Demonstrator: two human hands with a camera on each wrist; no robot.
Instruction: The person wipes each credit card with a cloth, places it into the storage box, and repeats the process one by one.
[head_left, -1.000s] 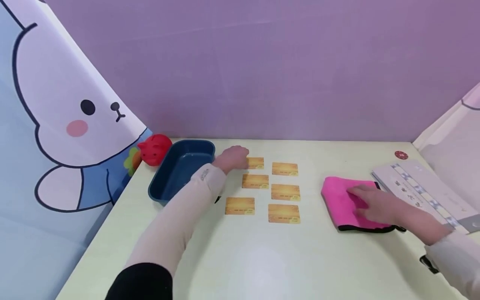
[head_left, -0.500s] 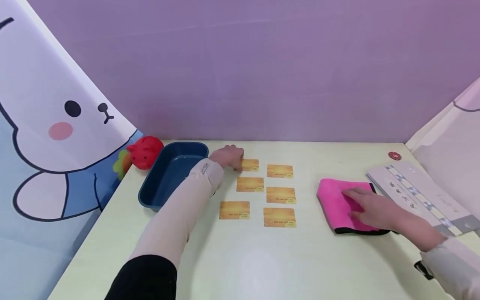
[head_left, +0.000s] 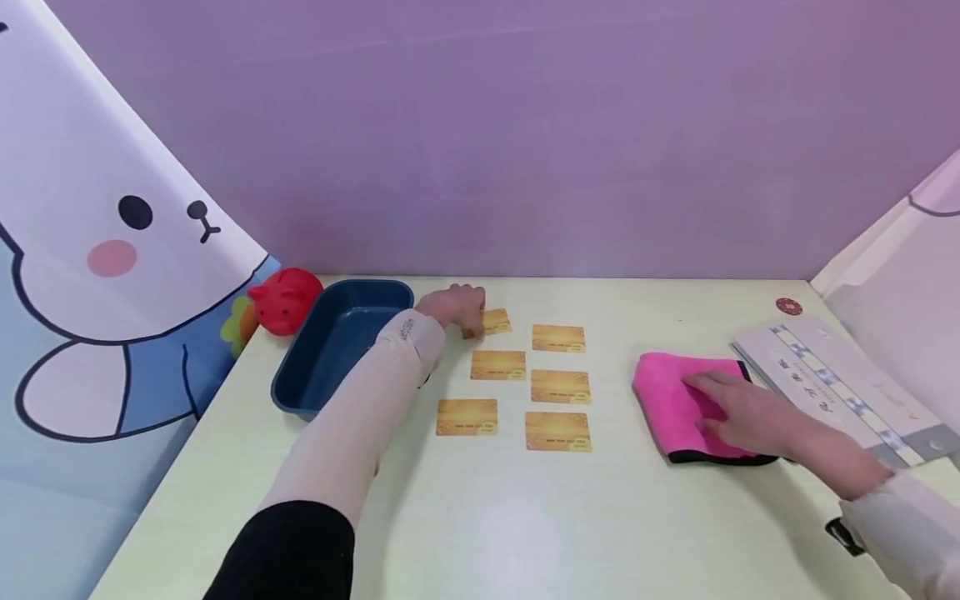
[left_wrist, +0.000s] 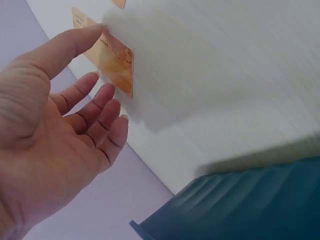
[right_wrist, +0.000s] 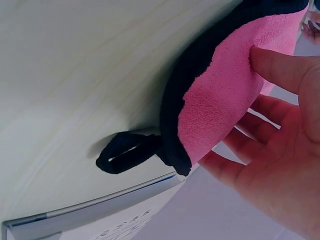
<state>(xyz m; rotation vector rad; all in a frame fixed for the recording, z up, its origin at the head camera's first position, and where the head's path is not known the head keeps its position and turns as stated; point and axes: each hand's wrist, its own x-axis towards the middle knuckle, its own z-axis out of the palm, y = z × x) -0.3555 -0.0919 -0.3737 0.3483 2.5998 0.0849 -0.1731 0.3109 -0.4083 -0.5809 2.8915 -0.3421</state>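
Observation:
Beside the blue tray, my left hand [head_left: 459, 307] pinches a gold-orange bank card [head_left: 496, 322] at the back of the left column. In the left wrist view, the thumb lies over the face of this bank card [left_wrist: 116, 65], and the other fingers curl near its edge. The card sits askew compared with the others. On the right, my right hand [head_left: 753, 414] rests on a folded pink cloth [head_left: 667, 392] with black trim. The right wrist view has the thumb on top of the pink cloth [right_wrist: 215, 105], fingers fairly straight along its far side.
Several more bank cards [head_left: 558, 431] lie flat in two columns mid-table. The blue tray [head_left: 288, 390] stands at the left, with a red piggy bank [head_left: 287, 300] beside it. A white box [head_left: 840, 383] and a red chip [head_left: 789, 306] are at the right.
The card at my left hand, flat and straight before, is now tilted and turned slightly. My right hand stays on the pink cloth. The head view has shifted a little.

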